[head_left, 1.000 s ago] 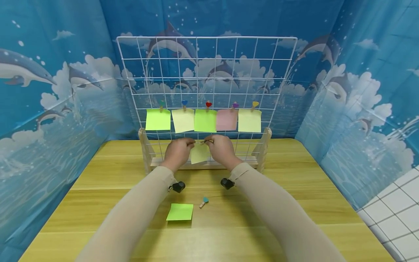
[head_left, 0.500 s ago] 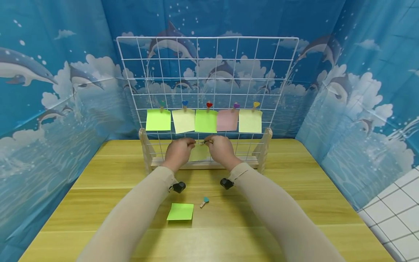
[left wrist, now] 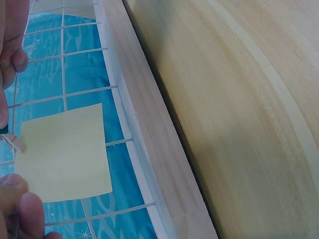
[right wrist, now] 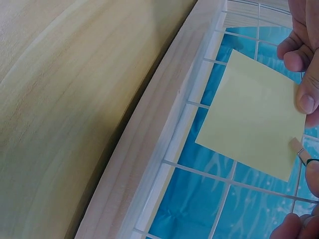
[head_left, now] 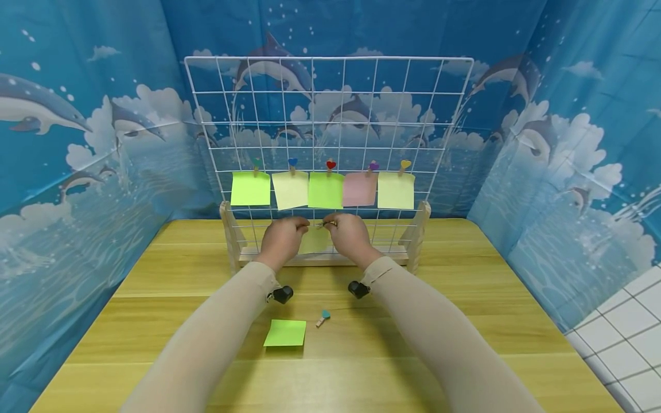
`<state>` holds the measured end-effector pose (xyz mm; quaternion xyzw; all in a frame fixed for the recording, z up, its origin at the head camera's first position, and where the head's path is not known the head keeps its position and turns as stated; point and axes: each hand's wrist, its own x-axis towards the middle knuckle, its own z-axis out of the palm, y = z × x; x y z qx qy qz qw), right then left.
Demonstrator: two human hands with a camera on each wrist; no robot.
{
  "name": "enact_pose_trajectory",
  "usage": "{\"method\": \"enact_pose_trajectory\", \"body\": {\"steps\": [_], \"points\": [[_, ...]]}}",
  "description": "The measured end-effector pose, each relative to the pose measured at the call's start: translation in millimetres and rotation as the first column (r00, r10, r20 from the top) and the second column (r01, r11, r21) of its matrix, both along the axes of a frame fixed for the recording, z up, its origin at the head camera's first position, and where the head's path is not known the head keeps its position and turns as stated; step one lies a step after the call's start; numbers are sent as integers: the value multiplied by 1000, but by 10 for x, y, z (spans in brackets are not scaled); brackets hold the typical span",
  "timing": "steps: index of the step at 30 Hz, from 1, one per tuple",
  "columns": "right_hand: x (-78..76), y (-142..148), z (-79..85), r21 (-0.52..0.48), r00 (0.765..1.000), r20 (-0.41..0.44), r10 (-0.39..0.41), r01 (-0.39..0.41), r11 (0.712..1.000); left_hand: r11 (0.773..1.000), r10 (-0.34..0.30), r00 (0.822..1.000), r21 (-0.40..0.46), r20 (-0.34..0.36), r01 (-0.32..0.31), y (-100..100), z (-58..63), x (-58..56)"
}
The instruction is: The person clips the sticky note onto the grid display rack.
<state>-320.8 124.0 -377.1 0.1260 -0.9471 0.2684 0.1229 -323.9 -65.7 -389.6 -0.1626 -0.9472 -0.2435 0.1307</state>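
Note:
A pale yellow sticky note [head_left: 313,242] is at the lower middle of the white wire grid [head_left: 313,123], below a row of clipped notes. My left hand [head_left: 281,240] pinches its upper left corner between thumb and fingers. In the left wrist view the yellow note [left wrist: 65,154] overlaps the grid wires. My right hand [head_left: 352,237] pinches a small wooden clothespin [right wrist: 300,152] by its dark end. The clothespin's tips are at the note's top edge in both wrist views. Part of the clothespin is hidden by the fingers.
Several notes hang above, including a pink note [head_left: 360,189], under heart-topped clips such as a red one [head_left: 331,165]. Wooden feet and a wooden bar [left wrist: 149,119] hold the grid. On the table lie a green sticky note [head_left: 286,333] and a blue-heart clothespin [head_left: 323,318].
The yellow note, tilted and brighter a second ago, has straightened and looks dimmer against the grid. Both hands have stayed almost in place.

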Motion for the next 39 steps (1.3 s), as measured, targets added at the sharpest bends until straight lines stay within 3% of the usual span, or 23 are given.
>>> {"method": "enact_pose_trajectory", "body": {"steps": [30, 39], "points": [[28, -24, 11, 19, 1000, 16, -11, 11, 1000, 1000, 10, 1000, 5, -1, -10, 14, -1, 6], [29, -14, -31, -12, 1000, 19, -6, 6, 1000, 1000, 18, 999, 6, 33, -18, 20, 4, 11]]}}
